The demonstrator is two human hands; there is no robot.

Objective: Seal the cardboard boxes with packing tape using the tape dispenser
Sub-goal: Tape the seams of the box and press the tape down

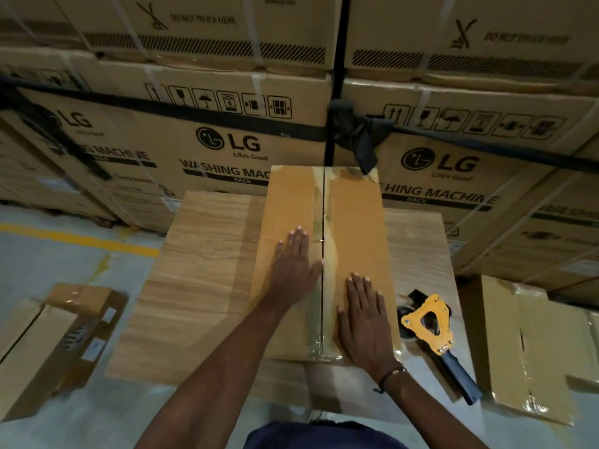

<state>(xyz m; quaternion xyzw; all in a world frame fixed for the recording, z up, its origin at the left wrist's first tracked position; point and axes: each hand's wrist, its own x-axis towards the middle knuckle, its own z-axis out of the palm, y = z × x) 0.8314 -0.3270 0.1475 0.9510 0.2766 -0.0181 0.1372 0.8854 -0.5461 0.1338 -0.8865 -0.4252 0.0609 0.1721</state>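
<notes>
Though glossy-taped, flat rectangular cardboard box [291,202]

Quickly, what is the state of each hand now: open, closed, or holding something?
Left hand: open, flat on the box.
Right hand: open, flat on the box, holding nothing.

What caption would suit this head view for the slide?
Both hands, left hand and right hand, press flat on the taped cardboard box; tape dispenser lies on the table beside it.
</notes>
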